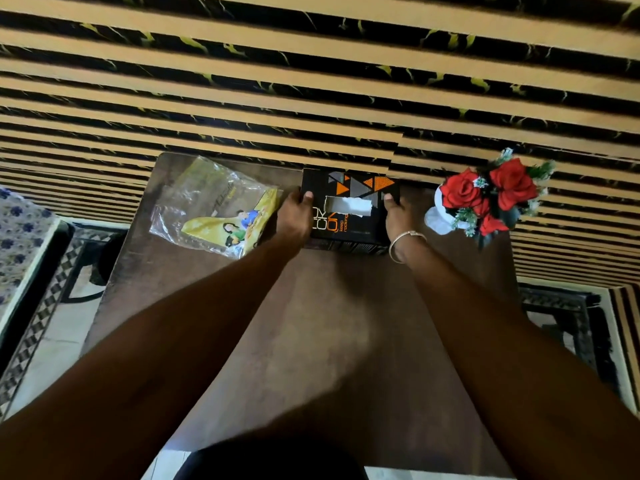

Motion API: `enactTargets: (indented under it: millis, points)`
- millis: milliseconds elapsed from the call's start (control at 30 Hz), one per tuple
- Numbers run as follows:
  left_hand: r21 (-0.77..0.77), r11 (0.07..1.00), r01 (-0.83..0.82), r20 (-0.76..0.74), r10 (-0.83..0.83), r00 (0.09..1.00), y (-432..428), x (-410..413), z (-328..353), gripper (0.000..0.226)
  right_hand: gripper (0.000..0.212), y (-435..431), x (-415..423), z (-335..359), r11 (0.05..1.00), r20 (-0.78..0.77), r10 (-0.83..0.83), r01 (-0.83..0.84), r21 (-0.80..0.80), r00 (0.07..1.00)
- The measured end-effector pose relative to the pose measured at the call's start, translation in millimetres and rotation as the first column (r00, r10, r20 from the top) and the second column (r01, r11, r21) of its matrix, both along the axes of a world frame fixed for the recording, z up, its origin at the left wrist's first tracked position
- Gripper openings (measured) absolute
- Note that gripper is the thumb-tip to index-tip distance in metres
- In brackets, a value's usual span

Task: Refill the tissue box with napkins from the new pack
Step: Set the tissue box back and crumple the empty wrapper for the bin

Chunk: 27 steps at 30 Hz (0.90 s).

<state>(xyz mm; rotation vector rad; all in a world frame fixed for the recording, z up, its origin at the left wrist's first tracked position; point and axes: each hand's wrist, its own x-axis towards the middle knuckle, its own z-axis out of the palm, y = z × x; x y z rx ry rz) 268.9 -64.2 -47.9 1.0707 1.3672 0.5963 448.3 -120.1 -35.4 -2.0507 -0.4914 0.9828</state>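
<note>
Black box [349,211] sits at the table's [311,323] far edge, gripped by our left hand [294,216] and right hand [394,216]; the pack [214,206] looks emptied, so we judge only release remains

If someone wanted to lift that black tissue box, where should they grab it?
By its two short ends, one hand from each side, as the left hand and right hand do now. The tissue box is long and flat-sided, and that grip leaves the slot on top clear. Reaching from the right, mind the flowers.
</note>
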Motion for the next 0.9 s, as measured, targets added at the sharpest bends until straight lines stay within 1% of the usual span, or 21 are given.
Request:
enactTargets:
  millis: [67, 133, 267, 400, 533, 600, 700, 833, 900]
  points:
    - [-0.028, 1.0, -0.011, 0.002, 0.011, 1.0, 15, 8, 0, 0.027, 0.057, 16, 9, -5, 1.0, 0.012, 0.011, -0.011, -0.015, 1.0]
    - [-0.044, 0.999, -0.008, 0.01, 0.009, 1.0, 26, 14, 4, 0.028, 0.057, 28, 15, -10, 0.999, 0.019, 0.009, -0.009, -0.032, 1.0]
    - [-0.072, 0.997, -0.022, 0.015, 0.023, 1.0, 51, 20, -3, 0.029, 0.057, 51, 20, -18, 0.999, -0.024, -0.013, 0.012, -0.032, 1.0]
    - [-0.098, 0.994, -0.054, 0.028, 0.057, 0.998, 71, 23, -15, 0.014, 0.057, 67, 23, -27, 0.999, -0.036, 0.006, -0.008, -0.043, 0.999]
    - [-0.12, 0.992, -0.05, -0.011, 0.049, 0.999, 87, 24, -35, 0.012, 0.052, 77, 27, -37, 0.998, -0.007, 0.026, -0.027, -0.064, 1.0]
    - [-0.127, 0.99, -0.055, -0.016, 0.054, 0.998, 90, 23, -42, 0.017, 0.051, 80, 27, -44, 0.999, -0.005, 0.017, -0.017, -0.052, 1.0]
    - [-0.133, 0.989, -0.063, -0.008, 0.062, 0.998, 88, 24, -41, 0.034, 0.051, 79, 25, -43, 0.998, 0.035, 0.035, -0.033, -0.05, 0.999]
    - [-0.13, 0.99, -0.049, -0.008, 0.049, 0.999, 86, 23, -39, 0.039, 0.052, 78, 25, -39, 0.992, 0.109, 0.106, -0.098, -0.083, 0.988]
    - [-0.129, 0.991, -0.03, -0.007, 0.03, 1.0, 87, 18, -42, 0.05, 0.055, 76, 23, -29, 0.983, 0.103, 0.151, -0.138, -0.125, 0.983]
